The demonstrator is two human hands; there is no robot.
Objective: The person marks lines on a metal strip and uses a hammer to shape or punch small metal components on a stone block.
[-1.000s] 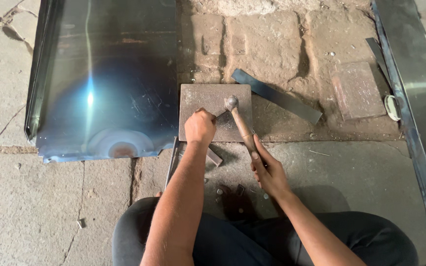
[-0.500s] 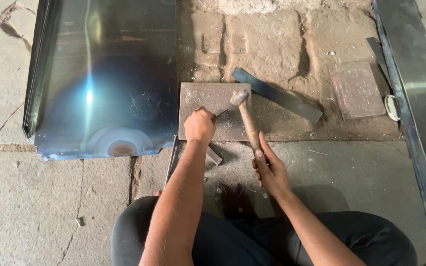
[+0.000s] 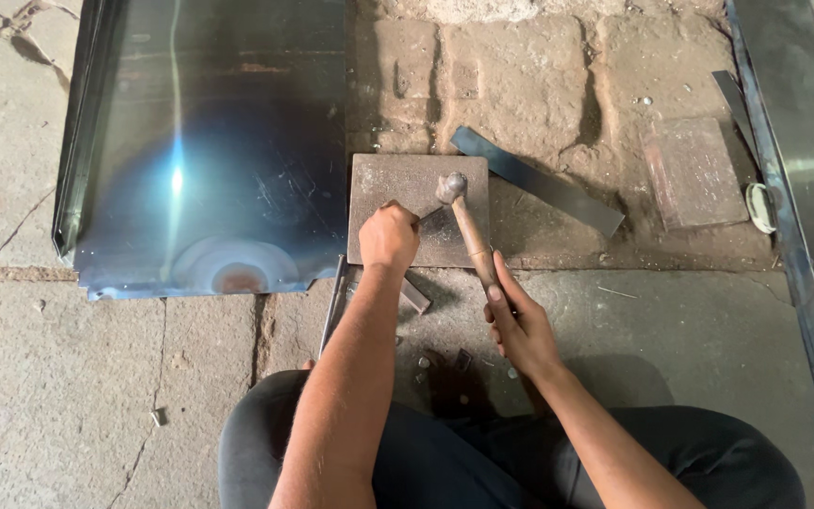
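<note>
Head view: hammer (image 3: 468, 226) (right hand (image 3: 520, 325)) over plate (image 3: 398, 184)

1. I have one view only, from the head camera, looking almost straight down at the stone floor (image 3: 68, 396).
2. It sits close: my knees fill the near edge, and the metal sheet (image 3: 209, 141) lies far left.
3. No second view shares the scene.

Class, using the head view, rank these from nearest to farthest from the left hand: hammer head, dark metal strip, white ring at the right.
1. hammer head, just right of the left hand.
2. dark metal strip, farther right.
3. white ring, far right.
</note>
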